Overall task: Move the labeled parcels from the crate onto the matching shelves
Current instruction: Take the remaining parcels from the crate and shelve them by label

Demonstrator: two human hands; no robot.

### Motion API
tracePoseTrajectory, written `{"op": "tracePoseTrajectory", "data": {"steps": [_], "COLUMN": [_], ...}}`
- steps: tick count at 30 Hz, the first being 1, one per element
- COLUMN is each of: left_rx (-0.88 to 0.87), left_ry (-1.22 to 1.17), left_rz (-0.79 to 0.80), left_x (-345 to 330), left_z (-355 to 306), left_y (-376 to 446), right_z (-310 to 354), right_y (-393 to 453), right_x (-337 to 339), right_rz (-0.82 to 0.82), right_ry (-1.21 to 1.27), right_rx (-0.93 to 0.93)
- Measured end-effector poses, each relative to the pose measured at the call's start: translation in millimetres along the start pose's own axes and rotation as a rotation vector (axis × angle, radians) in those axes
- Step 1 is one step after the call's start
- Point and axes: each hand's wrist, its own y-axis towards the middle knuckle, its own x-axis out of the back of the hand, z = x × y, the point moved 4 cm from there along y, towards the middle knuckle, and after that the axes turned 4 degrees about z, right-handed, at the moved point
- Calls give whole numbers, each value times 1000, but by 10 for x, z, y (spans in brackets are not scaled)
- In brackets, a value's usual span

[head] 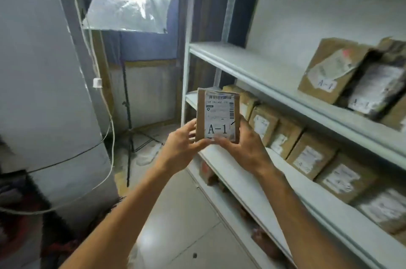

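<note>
Head view. A small flat cardboard parcel (216,116), rectangular and upright, is held in the air in front of the white metal shelving unit (252,70). Its white printed label faces the camera and reads "A-1", with barcodes above. The left hand (181,147) grips the parcel's lower left edge, fingers curled round it. The right hand (243,147) grips the lower right edge, thumb across the bottom of the label. Both forearms are bare and extended.

The shelving has smooth painted boards with rounded front lips and a perforated corner post. On the upper visible shelf, at the right, a brown cardboard box (329,70) marked "A-1" leans tilted against a dark-wrapped parcel (375,90) with a white label. The left run of that shelf board is bare. On the shelf below, a row of brown labelled boxes (307,150) stands edge to edge along the back; the front strip of that board lies open.

To the left, a grey draped sheet (44,70) with white cables (109,114), and a black tripod stand (129,136) on the pale tiled floor (186,213). The aisle between sheet and shelving is narrow.
</note>
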Motion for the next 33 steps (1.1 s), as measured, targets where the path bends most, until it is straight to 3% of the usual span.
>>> {"op": "tracePoseTrajectory", "data": {"steps": [7, 22, 33], "left_rx": [-197, -340, -406], "left_ry": [-100, -51, 37], "left_rz": [164, 394, 418], "left_x": [-347, -467, -1138], "left_z": [-419, -633, -517], "left_y": [991, 2717, 3953], "right_z": [-173, -474, -1252], "right_y": [367, 1375, 1980], "right_x": [801, 1326, 1838], "right_rz": [-214, -511, -533], "right_ry": [-64, -99, -160], "right_rx": [-44, -227, -343]}}
